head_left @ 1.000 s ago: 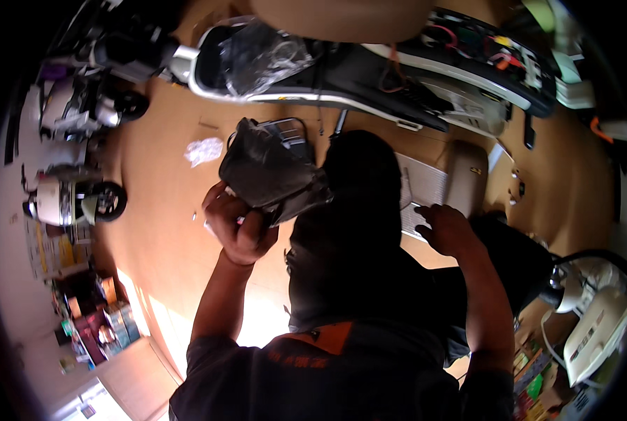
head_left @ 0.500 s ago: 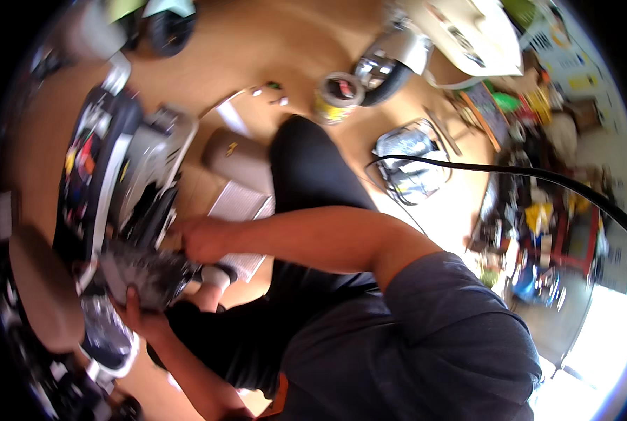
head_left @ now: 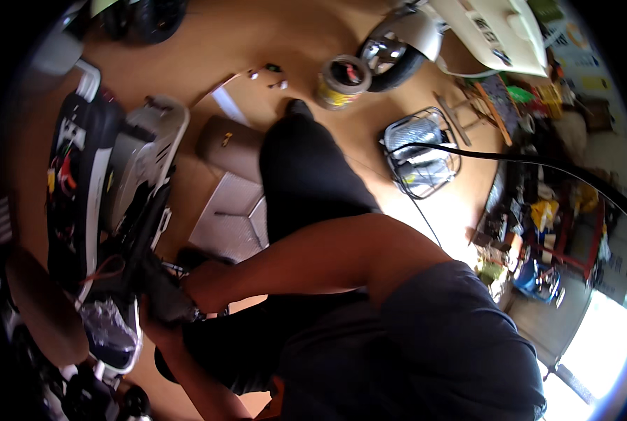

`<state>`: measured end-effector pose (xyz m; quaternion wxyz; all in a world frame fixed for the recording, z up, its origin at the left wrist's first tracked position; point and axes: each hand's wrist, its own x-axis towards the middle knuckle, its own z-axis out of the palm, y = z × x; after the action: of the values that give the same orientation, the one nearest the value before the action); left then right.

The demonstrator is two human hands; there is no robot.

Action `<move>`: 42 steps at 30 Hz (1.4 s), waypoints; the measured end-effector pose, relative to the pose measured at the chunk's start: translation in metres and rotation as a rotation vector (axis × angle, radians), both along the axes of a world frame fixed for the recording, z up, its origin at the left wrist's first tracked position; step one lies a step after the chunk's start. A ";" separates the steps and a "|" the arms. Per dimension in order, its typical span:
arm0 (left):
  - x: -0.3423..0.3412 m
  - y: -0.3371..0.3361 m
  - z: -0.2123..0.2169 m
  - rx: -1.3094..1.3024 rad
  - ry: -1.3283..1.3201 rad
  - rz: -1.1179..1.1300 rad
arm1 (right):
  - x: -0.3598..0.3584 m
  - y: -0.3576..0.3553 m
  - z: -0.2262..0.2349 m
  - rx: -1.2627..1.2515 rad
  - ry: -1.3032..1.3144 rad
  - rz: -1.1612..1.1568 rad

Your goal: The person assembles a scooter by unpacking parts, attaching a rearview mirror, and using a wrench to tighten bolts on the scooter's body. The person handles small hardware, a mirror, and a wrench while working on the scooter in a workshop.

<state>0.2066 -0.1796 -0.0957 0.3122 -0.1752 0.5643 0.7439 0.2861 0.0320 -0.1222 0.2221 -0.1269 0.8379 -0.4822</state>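
My left hand [head_left: 162, 327] cups a dark grey, black-edged part [head_left: 167, 296] from its near-left side. That part sits low beside an electric scooter body [head_left: 92, 175], and its exact kind is unclear in the shade. My right hand [head_left: 207, 286] is curled against the part's right side, fingers bent; what they grip is hidden. A thin shiny metal piece [head_left: 175, 267] shows just beyond the right fingers. Exposed coloured wires [head_left: 64, 175] lie along the scooter body. Clear plastic wrap [head_left: 110, 324] covers a section left of my left hand.
A brown scooter seat [head_left: 47, 305] stands at the left, a brown padded piece [head_left: 229, 146] lies ahead. A silvery sheet [head_left: 222, 228] bears a thin dark tool. Farther right are a jar [head_left: 338, 88], a wheel [head_left: 391, 63] and a wire basket [head_left: 426, 153]. A black cable [head_left: 524, 158] crosses the right side.
My right hand has moved nearer and lower. The dark part has turned and shifted toward me between both hands. The view has shifted slightly, and the silvery sheet shows more.
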 end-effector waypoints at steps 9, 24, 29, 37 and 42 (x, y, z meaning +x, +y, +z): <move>0.011 0.041 -0.004 -0.276 0.235 -0.364 | 0.028 0.051 0.019 0.377 0.040 0.380; 0.018 0.080 0.001 -0.952 0.543 -0.852 | 0.036 0.072 0.014 0.481 0.023 0.411; 0.017 0.080 0.005 -1.008 0.482 -0.957 | 0.037 0.072 0.010 0.488 0.059 0.436; 0.021 0.082 0.000 -1.033 0.483 -1.115 | 0.042 0.075 0.008 0.512 0.173 0.436; 0.020 0.080 -0.002 -1.042 0.485 -1.112 | 0.045 0.074 0.006 0.518 0.203 0.419</move>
<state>0.2270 -0.0995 -0.0973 0.3839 0.1750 0.8962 0.1371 0.3308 0.1065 -0.1160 0.2564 -0.2830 0.9060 -0.1825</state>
